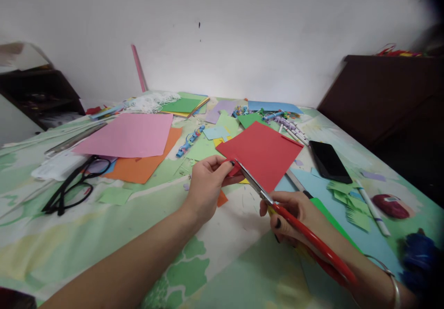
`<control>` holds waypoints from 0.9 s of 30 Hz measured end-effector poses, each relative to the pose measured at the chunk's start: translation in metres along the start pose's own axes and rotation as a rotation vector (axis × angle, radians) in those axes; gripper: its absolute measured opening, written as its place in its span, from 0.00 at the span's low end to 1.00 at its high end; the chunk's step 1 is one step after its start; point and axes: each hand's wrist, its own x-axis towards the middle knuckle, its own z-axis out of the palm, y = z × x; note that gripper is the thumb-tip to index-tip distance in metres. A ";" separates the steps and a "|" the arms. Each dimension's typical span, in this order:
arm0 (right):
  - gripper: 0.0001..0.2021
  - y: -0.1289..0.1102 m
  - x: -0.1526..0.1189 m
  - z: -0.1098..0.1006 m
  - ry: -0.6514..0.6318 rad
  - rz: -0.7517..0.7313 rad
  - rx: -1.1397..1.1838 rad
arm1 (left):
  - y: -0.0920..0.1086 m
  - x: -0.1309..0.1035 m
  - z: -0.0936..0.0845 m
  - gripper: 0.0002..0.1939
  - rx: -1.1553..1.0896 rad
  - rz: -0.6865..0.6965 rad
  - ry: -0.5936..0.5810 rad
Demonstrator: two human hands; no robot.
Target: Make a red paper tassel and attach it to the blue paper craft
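Conceivably, the left fingers could be nicked by a slip, since the red scrap is pinched in them at the tips of scissors gripped by the right fingers.

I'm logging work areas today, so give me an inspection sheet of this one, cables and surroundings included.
Surface: patterned cloth, green, white and yellow.
Job's things: small red piece; red-handled scissors, tips at the piece; red sheet lying beyond.
Clutter: pink sheet over an orange sheet, glasses, phone, green scraps.
Grips: left grip pinches the small red piece; right grip holds the red-handled scissors.
Cables: none plainly seen; white strands at the back are too unclear to name.
Surroundings: pale wall behind; dark cabinet on the right.
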 end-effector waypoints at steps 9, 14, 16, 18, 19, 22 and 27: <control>0.23 -0.001 0.001 0.001 0.051 0.063 -0.042 | -0.002 0.002 -0.001 0.04 0.001 -0.007 0.008; 0.23 0.000 0.001 0.001 0.050 0.052 -0.039 | -0.003 0.003 -0.001 0.04 -0.001 -0.010 0.001; 0.22 0.001 0.001 0.001 0.050 0.047 -0.024 | -0.002 0.002 -0.001 0.05 -0.004 -0.009 0.004; 0.22 0.001 0.001 0.001 0.051 0.046 -0.016 | -0.002 0.002 -0.001 0.05 -0.006 -0.011 0.009; 0.22 0.001 0.001 0.001 0.053 0.050 -0.014 | -0.002 0.001 -0.001 0.05 -0.007 -0.013 0.011; 0.21 0.000 0.002 0.001 0.064 0.068 -0.027 | -0.002 0.001 -0.001 0.05 -0.012 -0.017 0.010; 0.20 0.000 0.001 0.001 0.057 0.061 -0.029 | -0.003 0.001 -0.001 0.05 -0.012 -0.010 0.006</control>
